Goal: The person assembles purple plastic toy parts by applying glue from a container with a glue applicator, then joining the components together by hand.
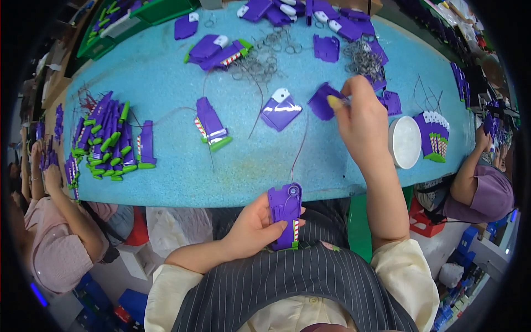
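Note:
My left hand (255, 226) grips a long purple plastic wing part (283, 213) upright near the table's front edge. It has a red-and-white striped side, a green end and a round ring-like piece at the top, from which a thin dark wire runs up. Further off, my right hand (360, 124) reaches over the table with its fingers drawn together, something yellow at the thumb tip. Right at those fingertips is a dark purple plastic piece (321, 103); whether they hold it or something smaller is hidden.
A heap of purple-and-green wing parts (102, 138) lies on the blue table (249, 160) at left. Loose grey rings (362, 60) sit beyond my right hand, a white bowl (405, 142) beside my right wrist. Purple-and-white panels (282, 109) lie mid-table. Other people sit at both sides.

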Tool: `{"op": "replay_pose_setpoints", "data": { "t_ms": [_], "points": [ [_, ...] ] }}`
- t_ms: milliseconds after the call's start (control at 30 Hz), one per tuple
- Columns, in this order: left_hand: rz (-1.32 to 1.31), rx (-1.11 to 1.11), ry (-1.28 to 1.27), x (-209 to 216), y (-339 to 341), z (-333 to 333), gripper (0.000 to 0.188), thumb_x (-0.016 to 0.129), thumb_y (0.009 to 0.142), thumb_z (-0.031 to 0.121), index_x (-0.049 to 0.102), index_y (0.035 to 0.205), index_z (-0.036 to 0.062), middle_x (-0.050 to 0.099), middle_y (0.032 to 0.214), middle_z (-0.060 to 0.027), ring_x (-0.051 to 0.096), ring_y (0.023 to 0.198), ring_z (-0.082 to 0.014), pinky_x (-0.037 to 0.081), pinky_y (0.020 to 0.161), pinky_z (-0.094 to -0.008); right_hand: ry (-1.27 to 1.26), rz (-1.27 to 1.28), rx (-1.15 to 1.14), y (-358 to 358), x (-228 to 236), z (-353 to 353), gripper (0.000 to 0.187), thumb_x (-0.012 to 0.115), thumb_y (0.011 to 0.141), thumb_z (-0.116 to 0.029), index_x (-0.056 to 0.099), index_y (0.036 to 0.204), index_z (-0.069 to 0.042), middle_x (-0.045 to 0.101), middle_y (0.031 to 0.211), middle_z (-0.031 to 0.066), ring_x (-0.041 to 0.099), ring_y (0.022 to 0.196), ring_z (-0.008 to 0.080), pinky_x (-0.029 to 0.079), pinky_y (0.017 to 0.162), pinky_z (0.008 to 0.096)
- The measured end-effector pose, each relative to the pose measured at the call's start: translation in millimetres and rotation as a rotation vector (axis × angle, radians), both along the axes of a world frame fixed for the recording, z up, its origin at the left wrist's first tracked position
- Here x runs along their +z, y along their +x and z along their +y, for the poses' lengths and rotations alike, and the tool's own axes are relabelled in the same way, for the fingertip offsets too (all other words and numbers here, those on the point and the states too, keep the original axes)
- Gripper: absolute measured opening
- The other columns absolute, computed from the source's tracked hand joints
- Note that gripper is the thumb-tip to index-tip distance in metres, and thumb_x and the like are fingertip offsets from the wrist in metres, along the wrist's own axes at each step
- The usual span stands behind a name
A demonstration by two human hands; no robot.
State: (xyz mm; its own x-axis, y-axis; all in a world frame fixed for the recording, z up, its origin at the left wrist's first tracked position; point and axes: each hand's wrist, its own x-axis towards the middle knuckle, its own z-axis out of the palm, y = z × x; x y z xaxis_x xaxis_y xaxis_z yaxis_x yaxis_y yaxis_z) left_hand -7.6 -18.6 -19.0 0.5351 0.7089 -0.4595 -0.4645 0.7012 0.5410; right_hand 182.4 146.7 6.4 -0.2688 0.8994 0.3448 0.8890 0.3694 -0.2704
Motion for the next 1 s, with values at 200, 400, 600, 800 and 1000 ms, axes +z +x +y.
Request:
{"op": "replay_pose_setpoints", "data": {
  "t_ms": [200,400,600,800,1000],
  "points": [
    [0.026,-0.051,0.052,-1.7,0.2,0.7,0.047,0.042,0.086,-0.009,0.030,0.131,0.0004,0.051,0.120,-0.0140,0.054,0.109,-0.0205,0.043,0.093,-0.0341,-1.026,1.176,0.192,29.3,22.2,-98.4,0.022,0.059,0.080,-0.001,0.052,0.101,0.000,0.055,0.095,0.0085,0.052,0.063,0.0076,0.041,0.050,0.0198],
    [0.102,-0.133,0.144,6.1,14.1,-0.5,0.048,0.043,0.084,-0.010,0.032,0.130,0.0001,0.052,0.117,-0.0123,0.054,0.110,-0.0191,0.043,0.094,-0.0315,-1.106,1.324,0.256,27.6,-11.8,-121.1,0.026,0.058,0.081,0.000,0.055,0.106,0.003,0.047,0.114,0.0134,0.054,0.061,0.0057,0.042,0.049,0.0172],
    [0.108,-0.058,0.145,12.9,20.3,-7.1,0.047,0.047,0.085,-0.007,0.031,0.128,0.0003,0.052,0.114,-0.0111,0.057,0.102,-0.0159,0.048,0.086,-0.0282,-1.172,1.175,0.306,19.6,-17.8,-121.8,0.025,0.062,0.080,-0.001,0.056,0.105,0.002,0.049,0.113,0.0117,0.052,0.059,0.0045,0.040,0.046,0.0174],
    [0.203,-0.110,0.234,17.6,19.5,-5.5,0.039,0.049,0.087,-0.001,0.035,0.123,-0.0002,0.057,0.106,-0.0105,0.059,0.098,-0.0153,0.049,0.080,-0.0282,-1.051,1.011,0.303,19.6,-12.3,-121.2,0.026,0.061,0.078,0.003,0.057,0.104,0.004,0.047,0.115,0.0155,0.053,0.066,0.0067,0.042,0.054,0.0185],
    [0.518,-0.180,0.643,24.6,12.2,6.5,0.030,0.044,0.093,0.012,0.040,0.119,-0.0021,0.064,0.090,-0.0132,0.065,0.082,-0.0227,0.049,0.070,-0.0316,-0.859,1.372,0.035,8.8,1.8,-130.4,0.030,0.066,0.078,-0.004,0.052,0.106,-0.001,0.052,0.101,0.0083,0.053,0.070,0.0058,0.045,0.056,0.0195]
  ]
}}
